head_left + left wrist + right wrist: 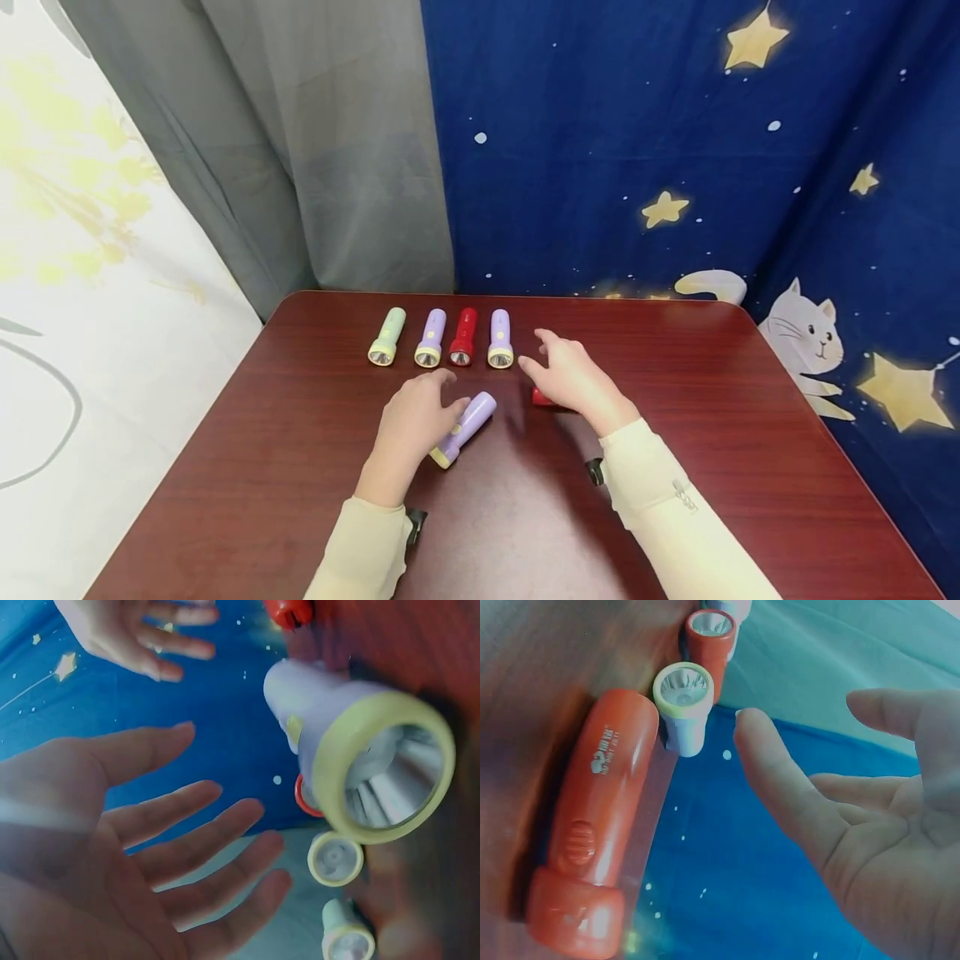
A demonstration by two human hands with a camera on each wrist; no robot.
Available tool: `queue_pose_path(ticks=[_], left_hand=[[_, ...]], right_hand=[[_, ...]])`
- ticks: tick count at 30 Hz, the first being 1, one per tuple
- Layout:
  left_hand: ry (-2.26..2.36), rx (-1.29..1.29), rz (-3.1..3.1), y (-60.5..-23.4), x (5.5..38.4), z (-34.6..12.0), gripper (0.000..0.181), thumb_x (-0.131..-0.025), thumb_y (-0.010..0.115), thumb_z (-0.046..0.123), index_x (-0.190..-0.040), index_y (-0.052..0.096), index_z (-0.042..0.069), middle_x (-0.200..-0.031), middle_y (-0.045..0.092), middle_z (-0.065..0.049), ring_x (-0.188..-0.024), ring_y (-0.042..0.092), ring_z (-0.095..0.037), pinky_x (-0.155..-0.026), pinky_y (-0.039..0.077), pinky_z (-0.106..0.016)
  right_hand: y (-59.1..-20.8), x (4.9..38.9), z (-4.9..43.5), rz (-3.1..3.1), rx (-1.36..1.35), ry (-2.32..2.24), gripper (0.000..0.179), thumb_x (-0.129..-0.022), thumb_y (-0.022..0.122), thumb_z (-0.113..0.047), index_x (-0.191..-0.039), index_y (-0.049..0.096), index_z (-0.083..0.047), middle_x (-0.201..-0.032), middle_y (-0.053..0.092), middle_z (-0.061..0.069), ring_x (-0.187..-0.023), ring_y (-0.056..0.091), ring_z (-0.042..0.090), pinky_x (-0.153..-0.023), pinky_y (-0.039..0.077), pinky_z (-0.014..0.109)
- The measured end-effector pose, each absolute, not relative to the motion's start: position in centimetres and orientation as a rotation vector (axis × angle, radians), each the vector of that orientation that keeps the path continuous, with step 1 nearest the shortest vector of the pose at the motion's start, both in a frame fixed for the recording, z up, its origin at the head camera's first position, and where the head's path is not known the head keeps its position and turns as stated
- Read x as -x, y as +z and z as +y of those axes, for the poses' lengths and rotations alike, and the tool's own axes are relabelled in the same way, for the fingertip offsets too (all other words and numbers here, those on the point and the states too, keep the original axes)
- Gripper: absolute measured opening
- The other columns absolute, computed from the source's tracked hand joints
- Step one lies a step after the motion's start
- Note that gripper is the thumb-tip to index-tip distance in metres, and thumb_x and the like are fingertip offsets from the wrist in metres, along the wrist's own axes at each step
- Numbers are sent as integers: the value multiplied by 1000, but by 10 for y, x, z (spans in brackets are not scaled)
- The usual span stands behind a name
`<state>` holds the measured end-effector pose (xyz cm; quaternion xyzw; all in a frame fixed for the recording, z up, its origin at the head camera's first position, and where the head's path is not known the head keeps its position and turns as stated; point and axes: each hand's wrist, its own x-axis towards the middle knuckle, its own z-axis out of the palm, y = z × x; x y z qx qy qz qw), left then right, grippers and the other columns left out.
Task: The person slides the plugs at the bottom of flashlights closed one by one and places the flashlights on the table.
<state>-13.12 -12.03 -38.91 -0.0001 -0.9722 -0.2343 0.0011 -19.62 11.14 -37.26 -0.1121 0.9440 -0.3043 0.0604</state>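
My left hand (415, 418) hovers beside a loose purple flashlight (474, 419) that lies aslant on the table. In the left wrist view its fingers are spread and hold nothing, and the yellow-rimmed lens of that purple flashlight faces the camera. My right hand (576, 377) is over a red flashlight (542, 398), which it mostly hides in the head view. The right wrist view shows this red flashlight (604, 795) lying whole, with a ribbed switch, apart from the loosely extended fingers. Nothing is in the right hand either.
Beyond the hands, a row runs left to right: a green flashlight (387, 336), a purple flashlight (431, 337), a red flashlight (463, 336) and another purple flashlight (500, 337). Their lenses face me. Curtains (570, 167) hang behind the dark red table (675, 350).
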Motion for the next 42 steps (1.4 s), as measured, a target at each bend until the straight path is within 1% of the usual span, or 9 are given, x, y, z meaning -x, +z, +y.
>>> queue_pose_path(ticks=[7, 10, 12, 15, 19, 25, 31, 37, 42], left_hand=[[-502, 163, -3304, -396, 141, -118, 65, -85, 88, 39, -139, 66, 9, -117, 75, -11, -95, 68, -25, -85, 60, -50], [-482, 156, -3338, -400, 142, -116, 66, -85, 88, 37, -140, 64, 10, -114, 75, -12, -89, 67, -25, -83, 60, -50], [-501, 136, -3342, -402, 142, -115, 66, -86, 87, 36, -143, 63, 11, -116, 75, -13, -90, 68, -26, -84, 60, -51], [-558, 120, -3344, -404, 142, -116, 62, -89, 84, 33, -145, 63, 14, -119, 76, -13, -91, 68, -27, -87, 59, -52], [-617, 110, -3324, -408, 141, -118, 48, -93, 79, 28, -137, 69, 14, -112, 76, -10, -87, 67, -26, -83, 58, -51], [-651, 55, -3274, -406, 135, -122, 41, -96, 76, 26, -134, 70, 11, -111, 76, -11, -87, 68, -27, -81, 58, -51], [-826, 67, -3175, -389, 121, -115, 46, -98, 75, 25, -140, 65, 10, -120, 76, -14, -97, 71, -30, -91, 58, -54], [-1279, 207, -2983, -365, 104, -104, 52, -96, 79, 17, -144, 61, 8, -121, 78, -12, -104, 76, -22, -95, 62, -47], [-1448, 248, -2892, -352, 96, -96, 62, -92, 83, 16, -149, 57, 10, -118, 77, -10, -97, 74, -17, -89, 63, -42]], right_hand=[[-376, 168, 127, 2828, 338, -997, 52, -105, 63, -34, -145, 60, -2, -135, 72, 19, -118, 72, 33, -109, 53, 54], [-378, 159, 132, 2825, 305, -987, 48, -104, 64, -35, -141, 64, -4, -132, 74, 16, -118, 72, 31, -108, 54, 53], [-379, 155, 135, 2824, 297, -988, 46, -103, 65, -35, -139, 66, -5, -129, 76, 15, -120, 72, 30, -107, 55, 51], [-382, 151, 136, 2804, 324, -1017, 43, -103, 67, -32, -136, 68, -4, -121, 79, 13, -105, 76, 24, -97, 59, 45], [-384, 148, 136, 2767, 364, -1054, 40, -102, 69, -30, -133, 70, -5, -115, 79, 9, -90, 74, 15, -85, 59, 37], [-380, 141, 130, 2718, 390, -1073, 42, -102, 68, -33, -137, 69, -9, -128, 76, 10, -97, 76, 16, -90, 60, 39], [-371, 129, 125, 2689, 452, -1137, 41, -102, 70, -35, -137, 68, -15, -119, 78, 6, -90, 73, 13, -82, 59, 33], [-357, 117, 119, 2550, 496, -1413, 56, -102, 72, -25, -153, 53, -14, -132, 72, 14, -81, 74, 10, -79, 62, 28], [-351, 110, 117, 2503, 509, -1542, 60, -100, 74, -20, -155, 49, -13, -135, 69, 20, -81, 75, 11, -75, 63, 24]])
